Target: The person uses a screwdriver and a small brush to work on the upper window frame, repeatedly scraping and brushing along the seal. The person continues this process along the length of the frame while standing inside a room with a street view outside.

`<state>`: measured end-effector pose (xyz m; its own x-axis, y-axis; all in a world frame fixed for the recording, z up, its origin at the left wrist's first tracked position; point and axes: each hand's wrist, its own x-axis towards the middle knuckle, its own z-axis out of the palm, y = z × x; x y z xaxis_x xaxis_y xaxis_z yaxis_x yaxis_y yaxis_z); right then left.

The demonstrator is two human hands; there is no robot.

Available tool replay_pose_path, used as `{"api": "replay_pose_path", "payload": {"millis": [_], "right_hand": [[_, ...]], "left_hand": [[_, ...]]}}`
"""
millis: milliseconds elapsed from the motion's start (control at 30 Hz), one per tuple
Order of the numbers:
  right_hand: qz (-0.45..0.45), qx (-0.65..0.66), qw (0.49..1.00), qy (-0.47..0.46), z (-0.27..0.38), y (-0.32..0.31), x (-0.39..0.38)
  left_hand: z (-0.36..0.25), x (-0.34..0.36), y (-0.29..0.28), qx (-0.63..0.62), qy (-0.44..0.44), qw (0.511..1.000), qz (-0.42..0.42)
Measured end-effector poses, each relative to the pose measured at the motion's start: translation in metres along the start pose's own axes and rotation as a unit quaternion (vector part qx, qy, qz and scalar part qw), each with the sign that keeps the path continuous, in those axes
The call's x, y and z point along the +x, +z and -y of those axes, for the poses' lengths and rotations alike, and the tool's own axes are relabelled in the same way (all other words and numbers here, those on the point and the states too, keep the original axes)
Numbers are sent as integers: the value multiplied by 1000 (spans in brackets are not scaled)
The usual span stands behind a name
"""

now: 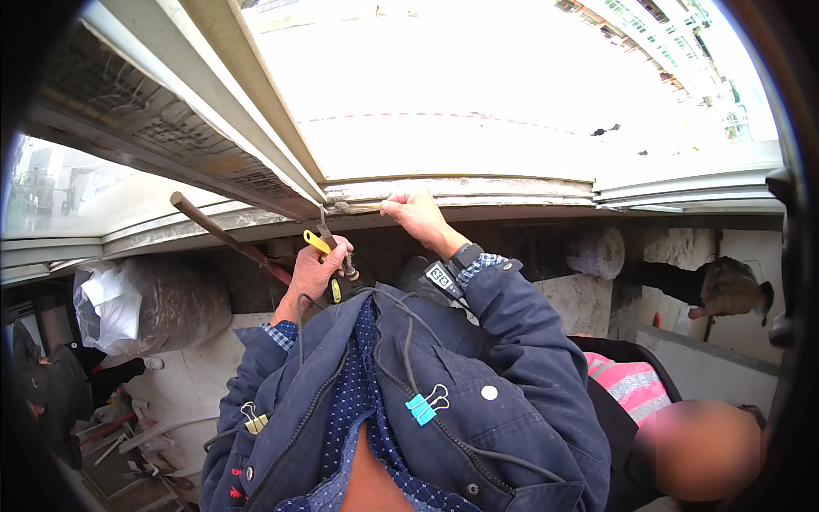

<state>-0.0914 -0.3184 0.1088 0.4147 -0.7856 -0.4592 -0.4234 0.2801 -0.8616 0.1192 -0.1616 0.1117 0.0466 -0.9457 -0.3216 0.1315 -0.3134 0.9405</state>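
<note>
My left hand [317, 271] is closed around a hand tool with yellow-and-black parts [316, 242] and a metal end pointing up toward the window track. A brownish metal piece [351, 270] shows beside its fingers; whether it belongs to the same tool is unclear. At the window's lower frame [478, 189], my right hand [418, 224] has its thumb and fingertips pinched together. A thin tan strip [367, 207] runs along the sill from those fingertips toward a small grey lump. Whether the fingers grip that strip, I cannot tell.
A wooden pole [205, 222] leans against the sill at left, near a plastic-wrapped bundle [171, 307]. A person in a pink reflective vest [631, 384] is close at my right. Other people stand at far left and far right. A pale roll [600, 253] stands below the sill.
</note>
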Motion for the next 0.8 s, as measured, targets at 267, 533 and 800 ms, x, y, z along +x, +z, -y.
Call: {"api": "replay_pose_path", "payload": {"millis": [267, 533, 800], "right_hand": [[-53, -334, 916, -215, -7, -28, -55], [-165, -229, 944, -170, -1, -57, -53], [-128, -339, 928, -87, 14, -91, -39]], "left_hand": [[-2, 3, 2, -16, 0, 1000, 17], [0, 5, 5, -19, -2, 1000, 15], [6, -1, 2, -16, -1, 1000, 9]]}}
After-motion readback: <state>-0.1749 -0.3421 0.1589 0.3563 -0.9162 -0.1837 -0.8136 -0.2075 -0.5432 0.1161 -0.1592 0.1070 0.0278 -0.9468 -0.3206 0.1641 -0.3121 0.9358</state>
